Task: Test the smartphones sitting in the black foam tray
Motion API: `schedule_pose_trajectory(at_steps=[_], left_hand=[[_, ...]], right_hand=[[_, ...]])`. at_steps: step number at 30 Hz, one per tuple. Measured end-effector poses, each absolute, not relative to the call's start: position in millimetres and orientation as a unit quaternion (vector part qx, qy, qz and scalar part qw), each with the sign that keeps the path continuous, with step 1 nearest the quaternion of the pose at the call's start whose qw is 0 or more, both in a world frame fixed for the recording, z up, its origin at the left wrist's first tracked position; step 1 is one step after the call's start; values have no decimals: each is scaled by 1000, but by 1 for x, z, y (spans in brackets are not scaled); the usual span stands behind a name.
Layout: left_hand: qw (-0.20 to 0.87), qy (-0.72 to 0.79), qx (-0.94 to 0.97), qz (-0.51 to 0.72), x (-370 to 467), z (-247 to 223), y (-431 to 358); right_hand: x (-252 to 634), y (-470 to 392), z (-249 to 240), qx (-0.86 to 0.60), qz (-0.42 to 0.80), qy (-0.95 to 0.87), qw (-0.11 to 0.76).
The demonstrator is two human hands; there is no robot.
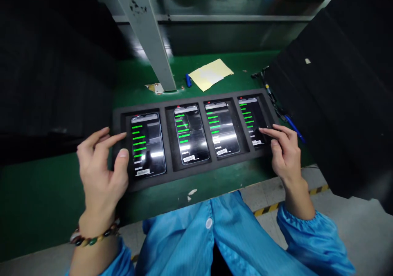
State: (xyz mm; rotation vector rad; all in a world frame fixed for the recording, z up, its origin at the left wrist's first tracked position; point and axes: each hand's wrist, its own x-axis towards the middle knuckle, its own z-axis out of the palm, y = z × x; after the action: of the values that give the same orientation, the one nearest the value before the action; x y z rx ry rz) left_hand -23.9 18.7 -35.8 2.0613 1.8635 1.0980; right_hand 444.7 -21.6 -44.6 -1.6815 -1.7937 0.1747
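1. Head view: matte dark foam tray, rectangular recesses, on green worktop; four glossy, round-cornered phones inside.
2. Left hand: fingers spread; leftmost phone near, at 3 o'clock.
3. Right hand: fingers loosely spread, index extended to rightmost phone, at 9 o'clock; contact cannot be told.

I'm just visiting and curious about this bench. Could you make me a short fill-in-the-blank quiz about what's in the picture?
1. The dark compartment tray holds ____ smartphones.
2. The marked lines on the smartphones' screens are coloured ____.
3. The right hand is at the smartphone on the row's ____ end, as the wearer sees it.
4. The beaded bracelet is on the person's ____ wrist.

Missing words: four; green; right; left.
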Motion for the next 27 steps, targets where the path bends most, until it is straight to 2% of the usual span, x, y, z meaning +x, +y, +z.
schedule_pose_trajectory(at_steps=[8, 13, 17, 21, 27], left_hand=[[63, 617, 691, 370, -25, -38, 18], [68, 628, 682, 370, -25, -37, 15], [145, 648, 630, 403, -28, -43, 11], [237, 663, 565, 430, -34, -53, 9], [268, 647, 587, 407, -38, -57, 6]], right_hand=[[426, -18, -38, -637, 65, -697, 321], [397, -8, -31, -569, 134, -762, 280], [383, -2, -25, -561, 140, -767, 278], [349, 3, -22, -491, 170, -807, 283], [320, 9, -24, -442, 186, -836, 267]])
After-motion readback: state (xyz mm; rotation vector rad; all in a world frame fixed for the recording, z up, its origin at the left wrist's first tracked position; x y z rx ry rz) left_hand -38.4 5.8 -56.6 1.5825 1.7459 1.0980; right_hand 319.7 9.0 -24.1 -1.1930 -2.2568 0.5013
